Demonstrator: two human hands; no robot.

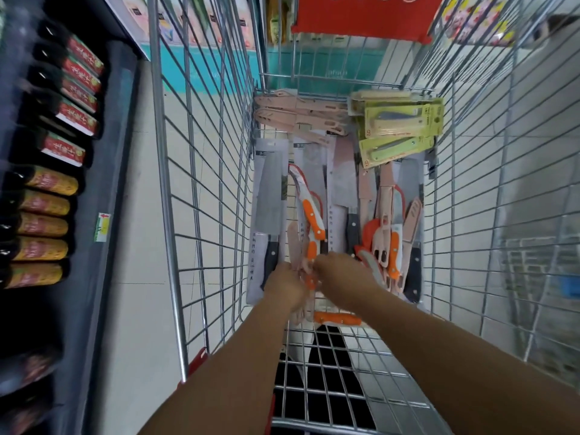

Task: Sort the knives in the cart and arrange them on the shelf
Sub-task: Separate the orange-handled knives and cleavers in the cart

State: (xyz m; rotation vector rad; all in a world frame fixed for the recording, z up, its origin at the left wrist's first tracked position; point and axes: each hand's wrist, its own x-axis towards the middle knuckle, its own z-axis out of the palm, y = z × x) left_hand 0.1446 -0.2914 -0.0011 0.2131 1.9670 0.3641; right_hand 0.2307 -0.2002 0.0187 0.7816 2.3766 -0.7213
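Both my arms reach down into a wire shopping cart (201, 189) whose floor is covered with knives. My left hand (287, 287) and my right hand (340, 277) meet over a bunch of orange-handled knives (312, 246); the fingers curl around their handles, though the grip is partly hidden. Another orange-handled knife (337, 318) lies just below my hands. A packaged cleaver with a black handle (271, 202) lies at the left. Pink sheathed knives (292, 113) lie at the far end, and green carded folding knives (403, 120) at the far right.
A dark shelf (94, 277) with rows of bottles (40, 224) stands left of the cart. More orange and pink knives (392, 233) are heaped on the cart's right side. A red sign (364, 17) hangs at the cart's far end. Pale floor tiles surround the cart.
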